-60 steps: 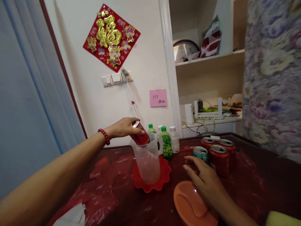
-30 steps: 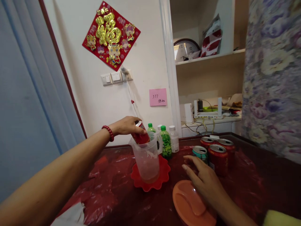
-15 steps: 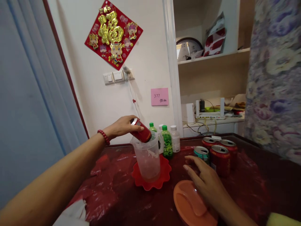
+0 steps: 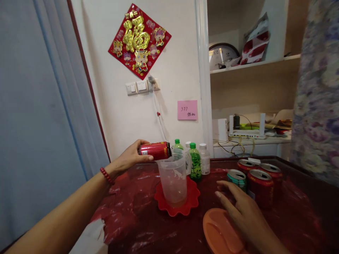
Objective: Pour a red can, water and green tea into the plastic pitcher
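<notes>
My left hand (image 4: 132,155) is wrapped round a red drink can (image 4: 156,151), which lies nearly level with one end at the rim of a clear plastic pitcher (image 4: 173,180). A little brownish liquid shows at the pitcher's bottom. Under the pitcher sits a red scalloped plate (image 4: 165,208). My right hand (image 4: 238,204), fingers apart and holding nothing, hovers over an orange oval lid (image 4: 218,229). Just beyond it stand a green can (image 4: 236,178) and several red cans (image 4: 260,187), their tops opened.
Behind the pitcher stand green bottles (image 4: 195,164) and clear white-capped bottles (image 4: 204,160). A dark red table (image 4: 148,225) carries crumpled red plastic film. White paper (image 4: 91,236) lies at the front left. On a shelf at the back right is a white router (image 4: 247,134).
The can in my left hand has gone from a steep tilt over the pitcher to nearly level, moving back to the left of the rim. The camera view has shifted slightly.
</notes>
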Available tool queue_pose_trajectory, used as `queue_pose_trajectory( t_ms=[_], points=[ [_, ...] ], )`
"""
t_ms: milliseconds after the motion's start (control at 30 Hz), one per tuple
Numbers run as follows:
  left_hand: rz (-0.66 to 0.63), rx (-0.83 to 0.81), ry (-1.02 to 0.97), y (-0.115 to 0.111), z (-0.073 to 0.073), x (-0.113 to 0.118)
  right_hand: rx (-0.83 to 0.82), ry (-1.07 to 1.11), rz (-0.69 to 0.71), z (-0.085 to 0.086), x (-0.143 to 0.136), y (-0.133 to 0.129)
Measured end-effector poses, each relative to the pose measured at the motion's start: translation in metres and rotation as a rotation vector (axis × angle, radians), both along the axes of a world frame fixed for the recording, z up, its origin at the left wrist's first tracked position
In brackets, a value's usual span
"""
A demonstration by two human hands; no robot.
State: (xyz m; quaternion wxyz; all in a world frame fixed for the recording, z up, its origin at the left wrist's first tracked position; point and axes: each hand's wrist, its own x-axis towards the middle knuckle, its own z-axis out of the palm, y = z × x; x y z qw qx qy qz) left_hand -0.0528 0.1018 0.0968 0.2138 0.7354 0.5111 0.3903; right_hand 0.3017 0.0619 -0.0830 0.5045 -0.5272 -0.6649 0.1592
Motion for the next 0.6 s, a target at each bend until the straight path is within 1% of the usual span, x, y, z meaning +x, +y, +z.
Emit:
queue_pose_trajectory(
  t_ms=[67,200,300,367,467,533,600],
  points=[
    [-0.045,-0.025,-0.002,0.000,-0.004,-0.009,-0.006,0.000,-0.002,-0.001,0.000,0.000],
    [-0.120,-0.077,0.072,-0.004,-0.013,-0.023,-0.028,-0.010,-0.017,-0.002,0.001,0.000],
    [-0.064,-0.109,0.095,-0.005,-0.023,-0.033,-0.039,-0.015,-0.028,-0.004,0.004,0.000],
    [-0.017,-0.107,0.040,-0.003,-0.032,-0.042,-0.050,-0.026,-0.035,-0.008,0.005,0.002],
    [0.047,-0.105,-0.068,0.006,-0.050,-0.064,-0.087,-0.034,-0.056,-0.016,0.007,0.005],
    [0.107,-0.111,-0.108,0.014,-0.067,-0.082,-0.117,-0.022,-0.053,-0.020,0.007,0.007],
    [0.189,-0.111,-0.144,0.021,-0.088,-0.102,-0.138,-0.018,-0.038,-0.023,0.008,0.009]
  ],
)
